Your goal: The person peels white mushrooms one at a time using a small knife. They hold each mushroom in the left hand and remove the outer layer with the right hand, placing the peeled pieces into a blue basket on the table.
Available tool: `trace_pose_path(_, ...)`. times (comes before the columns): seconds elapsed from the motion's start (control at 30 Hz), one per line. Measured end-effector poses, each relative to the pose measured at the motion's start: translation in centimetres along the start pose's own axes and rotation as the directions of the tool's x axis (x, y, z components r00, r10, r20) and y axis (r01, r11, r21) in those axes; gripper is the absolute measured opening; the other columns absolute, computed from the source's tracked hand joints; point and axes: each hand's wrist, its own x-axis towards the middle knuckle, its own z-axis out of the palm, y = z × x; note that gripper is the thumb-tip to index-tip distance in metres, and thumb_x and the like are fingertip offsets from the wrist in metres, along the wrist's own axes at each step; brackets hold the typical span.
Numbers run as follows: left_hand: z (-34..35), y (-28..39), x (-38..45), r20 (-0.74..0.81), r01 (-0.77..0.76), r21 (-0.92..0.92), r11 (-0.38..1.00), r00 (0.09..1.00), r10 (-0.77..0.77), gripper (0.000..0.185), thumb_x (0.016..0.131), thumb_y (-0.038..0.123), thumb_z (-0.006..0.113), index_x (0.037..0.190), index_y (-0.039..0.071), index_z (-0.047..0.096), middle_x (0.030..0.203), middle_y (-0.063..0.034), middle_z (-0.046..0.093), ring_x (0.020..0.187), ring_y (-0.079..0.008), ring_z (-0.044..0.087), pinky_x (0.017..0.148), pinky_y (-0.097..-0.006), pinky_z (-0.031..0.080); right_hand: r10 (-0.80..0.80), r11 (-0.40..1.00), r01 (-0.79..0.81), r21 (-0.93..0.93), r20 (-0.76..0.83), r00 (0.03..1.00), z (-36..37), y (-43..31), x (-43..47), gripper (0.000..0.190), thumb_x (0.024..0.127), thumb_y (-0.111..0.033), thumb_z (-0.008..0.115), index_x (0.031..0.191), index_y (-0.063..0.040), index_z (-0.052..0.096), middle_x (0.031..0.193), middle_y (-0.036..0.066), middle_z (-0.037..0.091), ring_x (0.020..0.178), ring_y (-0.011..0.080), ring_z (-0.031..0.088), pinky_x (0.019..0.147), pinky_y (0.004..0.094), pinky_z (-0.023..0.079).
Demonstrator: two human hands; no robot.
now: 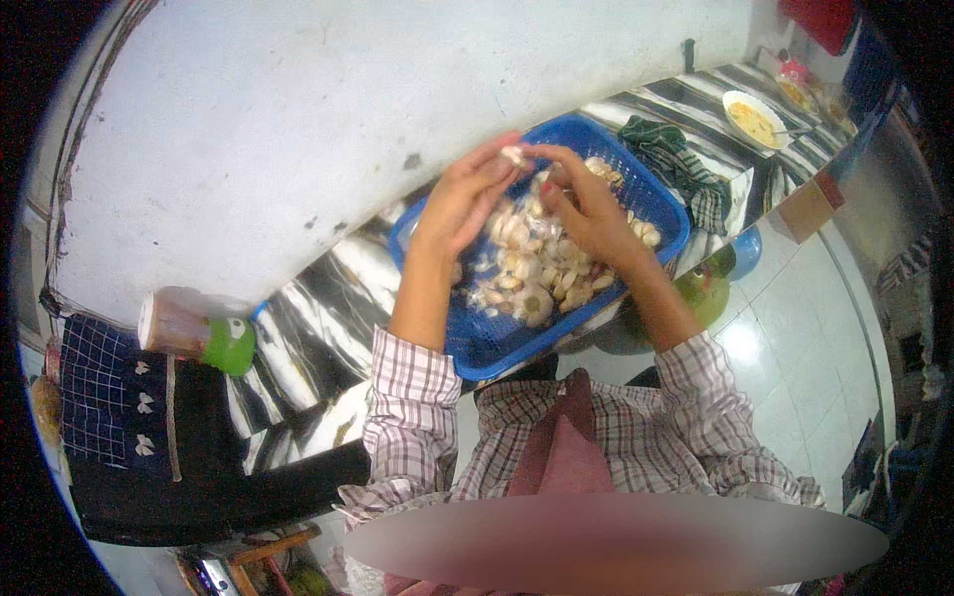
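My left hand (463,195) holds a small whitish piece of garlic (514,155) at its fingertips, above a blue plastic basket (477,350). My right hand (596,212) is close beside it, its index fingertip at the piece and its thumb apart. Below both hands, a heap of garlic bulbs and loose cloves (533,298) fills the middle of the basket. Some bulbs are blurred, and my hands hide part of the heap.
The basket stands on a black-and-white marble-patterned counter (335,279) along a white wall (298,134). To its right lie a dark green cloth (663,153) and a bowl of yellowish food (754,123). A jar with a green lid (229,346) is at left.
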Motion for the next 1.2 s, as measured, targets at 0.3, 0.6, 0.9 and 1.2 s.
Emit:
trace_pose_path(0.3, 0.1, -0.3, 0.0, -0.031, 0.009, 0.04, 0.999, 0.999, -0.008, 0.044, 0.094, 0.008, 0.055, 0.134, -0.008, 0.045, 0.129, -0.0168, 0.057, 0.121, -0.0221, 0.053, 0.106, -0.0314, 0.041, -0.086, 0.965, 0.078, -0.251, -0.021, 0.996, -0.1, 0.0, -0.1, 0.037, 0.092, -0.004, 0.053, 0.129, -0.011, 0.054, 0.11, 0.017, 0.065, 0.095, 0.0302, 0.065, 0.082, 0.0377, 0.05)
trace_pose_path(0.6, 1.0, -0.2, 0.1, -0.078, 0.043, 0.057, 0.997, 0.996, -0.038, 0.044, 0.091, 0.008, 0.057, 0.132, -0.007, 0.048, 0.124, -0.0123, 0.06, 0.115, -0.0198, 0.056, 0.103, -0.0306, 0.042, -0.056, 0.984, 0.043, -0.171, -0.072, 0.996, -0.1, 0.4, 0.1, 0.037, 0.091, 0.003, 0.05, 0.126, -0.008, 0.056, 0.113, 0.015, 0.065, 0.102, 0.0289, 0.064, 0.087, 0.0367, 0.049)
trace_pose_path(0.9, 0.6, -0.1, 0.0, -0.037, 0.061, 0.105, 0.993, 0.998, -0.057, 0.05, 0.086, 0.007, 0.057, 0.134, -0.004, 0.047, 0.128, -0.0157, 0.058, 0.101, -0.0195, 0.06, 0.089, -0.0283, 0.048, -0.016, 0.997, -0.004, -0.082, -0.231, 0.973, -0.7, 1.3, 0.6, 0.033, 0.096, -0.003, 0.046, 0.128, -0.005, 0.054, 0.096, 0.001, 0.059, 0.08, 0.008, 0.049, 0.072, 0.0229, 0.043)
trace_pose_path(1.2, 0.4, -0.2, 0.1, -0.127, -0.005, 0.08, 0.997, 0.992, 0.015, 0.038, 0.088, 0.008, 0.052, 0.123, -0.006, 0.055, 0.119, -0.0166, 0.06, 0.1, -0.0177, 0.058, 0.088, -0.0268, 0.05, 0.094, 0.966, -0.149, -0.21, -0.25, 0.964, -0.5, 2.7, 0.4, 0.022, 0.095, -0.013, 0.054, 0.116, -0.005, 0.052, 0.089, 0.017, 0.067, 0.083, 0.0303, 0.067, 0.071, 0.0384, 0.05)
